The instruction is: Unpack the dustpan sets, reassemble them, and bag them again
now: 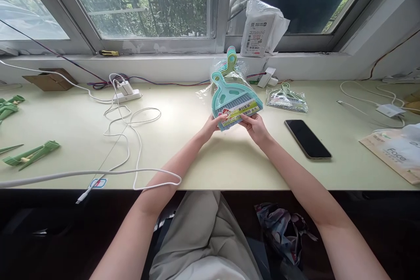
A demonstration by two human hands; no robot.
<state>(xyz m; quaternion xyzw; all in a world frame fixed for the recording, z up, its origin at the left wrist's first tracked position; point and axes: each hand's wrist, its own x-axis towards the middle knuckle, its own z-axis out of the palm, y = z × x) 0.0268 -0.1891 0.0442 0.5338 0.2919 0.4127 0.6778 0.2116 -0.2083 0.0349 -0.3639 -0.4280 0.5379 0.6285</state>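
Note:
A teal dustpan and brush set (pixel 236 87) is held up over the table, its hanging-loop handle pointing away from me and to the left. A printed label band (pixel 241 111) crosses the brush bristles. My left hand (pixel 212 126) grips its lower left corner, thumb on the label. At the lower right edge, my right hand (pixel 256 128) pinches the set with its thumb in front. Right behind it, a stack of similar dustpans (pixel 231 60) with green, pink and teal handles stands in clear plastic, partly hidden. Another wrapped green dustpan set (pixel 286 98) lies to the right.
A black phone (pixel 307 139) lies right of my hands, with a tissue pack (pixel 395 153) beyond it. White cables (pixel 126 127) and a power strip (pixel 127 95) spread on the left. Green plastic pieces (pixel 36 154) sit far left. A wrapped package (pixel 260 30) stands on the windowsill.

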